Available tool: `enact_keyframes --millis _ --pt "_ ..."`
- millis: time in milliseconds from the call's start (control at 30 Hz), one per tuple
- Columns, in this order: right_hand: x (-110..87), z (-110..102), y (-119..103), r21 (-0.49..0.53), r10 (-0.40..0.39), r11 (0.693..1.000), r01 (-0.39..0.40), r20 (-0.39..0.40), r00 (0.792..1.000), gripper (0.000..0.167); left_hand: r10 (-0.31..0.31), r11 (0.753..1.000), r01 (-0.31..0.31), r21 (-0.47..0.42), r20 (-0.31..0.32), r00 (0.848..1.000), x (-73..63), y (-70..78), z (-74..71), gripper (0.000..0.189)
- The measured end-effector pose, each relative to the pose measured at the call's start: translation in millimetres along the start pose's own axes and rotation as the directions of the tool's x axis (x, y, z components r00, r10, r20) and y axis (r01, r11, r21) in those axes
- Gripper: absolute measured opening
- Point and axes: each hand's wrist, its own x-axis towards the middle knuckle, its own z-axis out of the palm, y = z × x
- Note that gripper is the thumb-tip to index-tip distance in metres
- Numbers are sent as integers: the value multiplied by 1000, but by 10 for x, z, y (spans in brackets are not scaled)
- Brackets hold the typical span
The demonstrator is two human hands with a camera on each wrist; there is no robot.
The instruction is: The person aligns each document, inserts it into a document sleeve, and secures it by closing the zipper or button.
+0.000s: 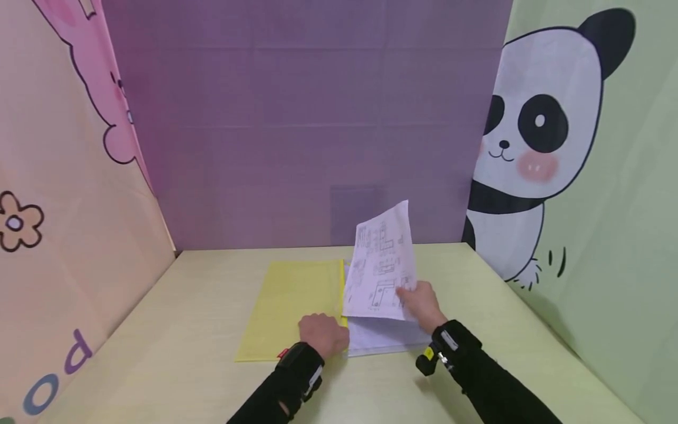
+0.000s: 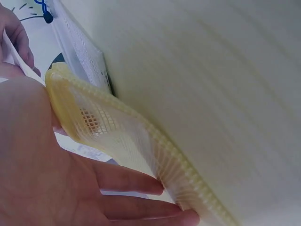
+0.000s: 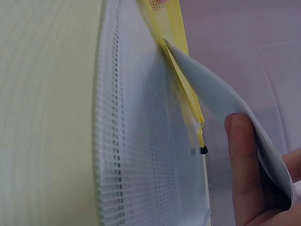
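A yellow mesh zip pouch [image 1: 281, 306] lies on the table. My left hand [image 1: 324, 334] holds its near right corner; in the left wrist view the fingers [image 2: 131, 181] lie along the mesh and lift its edge. Printed paper [image 1: 378, 265], covered in text and line diagrams, stands raised beside the pouch's right edge. The right hand [image 1: 424, 305] pinches this paper at its lower right, with thumb and fingers on opposite faces in the right wrist view. One paper edge meets the pouch's yellow rim [image 3: 176, 70]. Beneath the paper lies a white mesh pouch [image 3: 150, 141], partly covered.
The pale wooden table [image 1: 159, 347] reaches back to a purple cloth panel [image 1: 296, 129]. Printed side walls stand left and right, one with a panda [image 1: 535, 118]. A black zip end [image 3: 203, 150] hangs from the yellow pouch.
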Motion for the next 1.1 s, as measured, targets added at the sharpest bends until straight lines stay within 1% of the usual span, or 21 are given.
enact_keyframes --millis 33,133,200,267,333,400,500,633,700,800,933,1100 --pt "-4 1 12 6 1 1000 -1 10 1000 34 -9 1000 9 11 5 1000 1 13 6 43" --pt "-19 7 47 33 1 999 -2 40 999 33 -66 998 66 -8 21 998 -3 52 14 48" --pt "-34 10 68 47 -1 999 -2 56 998 32 -109 992 111 -62 38 993 -20 68 0 52" --pt "-62 8 84 56 0 998 -4 71 997 31 -148 977 154 -145 55 987 -42 71 -20 57" --pt "-100 5 93 53 8 998 -13 82 997 31 -155 965 168 -204 79 985 -70 55 -45 60" --pt "-136 5 102 52 18 998 -22 92 996 32 -149 956 167 -240 91 985 -84 32 -62 61" --pt "-169 8 118 56 39 997 -45 108 993 36 -144 951 164 -262 94 985 -85 5 -73 60" --pt "-204 0 124 76 61 995 -72 133 989 40 -180 936 197 -292 85 980 -66 -5 -57 62" --pt "-232 -8 125 85 70 993 -83 146 987 41 -189 931 210 -300 95 977 -60 -11 -54 66" --pt "-268 -26 142 97 80 991 -96 157 984 42 -167 939 195 -285 119 979 -52 -31 -57 73" --pt "-302 -52 177 86 79 992 -95 169 982 41 -134 952 165 -258 133 982 -47 -59 -66 76" --pt "-330 -91 204 68 73 994 -87 188 979 38 -131 954 163 -253 137 982 -32 -63 -65 73"
